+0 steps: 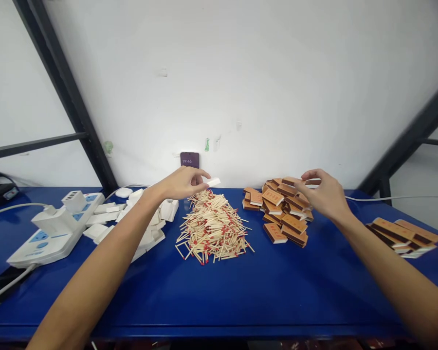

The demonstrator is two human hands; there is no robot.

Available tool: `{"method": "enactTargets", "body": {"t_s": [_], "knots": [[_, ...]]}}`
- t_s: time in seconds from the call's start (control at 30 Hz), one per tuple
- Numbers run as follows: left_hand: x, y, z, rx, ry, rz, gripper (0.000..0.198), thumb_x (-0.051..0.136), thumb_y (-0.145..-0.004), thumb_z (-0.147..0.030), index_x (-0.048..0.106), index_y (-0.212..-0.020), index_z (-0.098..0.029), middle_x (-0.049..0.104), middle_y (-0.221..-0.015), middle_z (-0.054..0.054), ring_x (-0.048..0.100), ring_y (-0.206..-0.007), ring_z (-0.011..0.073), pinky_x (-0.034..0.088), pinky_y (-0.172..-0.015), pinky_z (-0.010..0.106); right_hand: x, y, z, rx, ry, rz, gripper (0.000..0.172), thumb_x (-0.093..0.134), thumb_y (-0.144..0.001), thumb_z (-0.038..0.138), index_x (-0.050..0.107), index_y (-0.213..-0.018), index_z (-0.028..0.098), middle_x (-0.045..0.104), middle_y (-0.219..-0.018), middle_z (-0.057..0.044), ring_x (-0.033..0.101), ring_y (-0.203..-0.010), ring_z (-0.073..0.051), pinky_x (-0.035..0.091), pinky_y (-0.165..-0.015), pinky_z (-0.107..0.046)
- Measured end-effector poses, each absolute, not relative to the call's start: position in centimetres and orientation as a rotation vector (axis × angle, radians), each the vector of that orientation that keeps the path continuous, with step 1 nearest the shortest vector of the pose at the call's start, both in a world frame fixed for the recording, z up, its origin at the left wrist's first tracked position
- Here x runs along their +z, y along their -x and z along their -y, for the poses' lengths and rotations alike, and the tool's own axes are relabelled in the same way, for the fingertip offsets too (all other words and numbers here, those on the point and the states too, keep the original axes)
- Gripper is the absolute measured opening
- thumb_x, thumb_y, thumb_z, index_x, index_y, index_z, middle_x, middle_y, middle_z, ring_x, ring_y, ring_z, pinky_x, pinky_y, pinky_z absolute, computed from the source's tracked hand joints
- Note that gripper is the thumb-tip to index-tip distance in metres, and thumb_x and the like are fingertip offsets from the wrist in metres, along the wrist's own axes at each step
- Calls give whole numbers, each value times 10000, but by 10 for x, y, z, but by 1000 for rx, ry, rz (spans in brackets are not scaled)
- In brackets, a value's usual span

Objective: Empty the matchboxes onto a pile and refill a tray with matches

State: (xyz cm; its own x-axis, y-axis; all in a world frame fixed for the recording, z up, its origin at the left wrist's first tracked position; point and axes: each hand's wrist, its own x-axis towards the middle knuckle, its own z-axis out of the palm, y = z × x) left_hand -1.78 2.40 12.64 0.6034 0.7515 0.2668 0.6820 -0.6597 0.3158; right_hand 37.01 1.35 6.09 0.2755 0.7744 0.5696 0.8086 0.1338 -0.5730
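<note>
Head view. Left hand (184, 183): forearm slanting up and inward from the lower left corner, wrist bent slightly rightward, back of the hand uppermost. Thumb and fingers brought together in a pinch on one end of a small white tray (214, 182), with the free end pointing right, raised above the far end of a heap of red-tipped matches (217, 228).

Right hand (323, 194): forearm rising inward from the lower right, wrist arched, fingers curved leftward over the thumb. Thumb and forefinger partly spread, with tips at a brown matchbox (289, 180) at the top of the box pile (273, 198); firm grip or mere contact impossible to tell.

Surroundings: on a blue table (219, 301), more white trays (169, 210) partly behind the left forearm; matches centrally between the trays and the box pile; a smaller group of boxes (405, 233) just beside the right forearm, on its outer side. At far left, a white power strip (54, 245). Upright by the wall, behind the left hand, a phone (190, 159).
</note>
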Motion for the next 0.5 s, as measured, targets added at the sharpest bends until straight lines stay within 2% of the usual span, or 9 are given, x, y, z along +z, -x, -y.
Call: {"method": "enactTargets", "body": {"t_s": [0.1, 0.23, 0.4, 0.5], "knots": [[137, 32, -23, 488, -2636, -1319, 502, 533, -840, -452, 652, -1225, -153, 737, -1010, 98, 670, -819, 207, 480, -726, 312, 52, -367, -11, -117, 1641, 1594, 328, 610, -735, 408, 606, -993, 205, 631, -1071, -135, 660, -906, -279, 525, -834, -453], [149, 52, -22, 244, -2546, -1517, 595, 516, -830, -502, 592, -1311, -160, 700, -1168, 131, 675, -936, 243, 491, -784, 329, 51, -374, 5, -241, 1645, 1627, 485, 539, -789, 495, 624, -1137, 170, 607, -1145, -172, 581, -1118, -313, 479, -949, -457], [158, 78, -23, 2, -2360, -1822, 652, 618, -734, -529, 606, -1292, -191, 706, -1168, 123, 675, -971, 280, 502, -793, 345, 54, -437, 37, -467, 1874, 1694, 537, 447, -825, 516, 623, -1209, 185, 603, -1183, -187, 531, -1205, -331, 412, -1021, -468], [161, 93, -23, -146, -2245, -1923, 710, 719, -647, -526, 626, -1267, -192, 724, -1120, 119, 675, -952, 301, 509, -756, 353, 49, -495, 51, -498, 2070, 1795, 578, 480, -774, 563, 632, -1195, 197, 638, -1149, -191, 552, -1149, -369, 433, -960, -495]]}}
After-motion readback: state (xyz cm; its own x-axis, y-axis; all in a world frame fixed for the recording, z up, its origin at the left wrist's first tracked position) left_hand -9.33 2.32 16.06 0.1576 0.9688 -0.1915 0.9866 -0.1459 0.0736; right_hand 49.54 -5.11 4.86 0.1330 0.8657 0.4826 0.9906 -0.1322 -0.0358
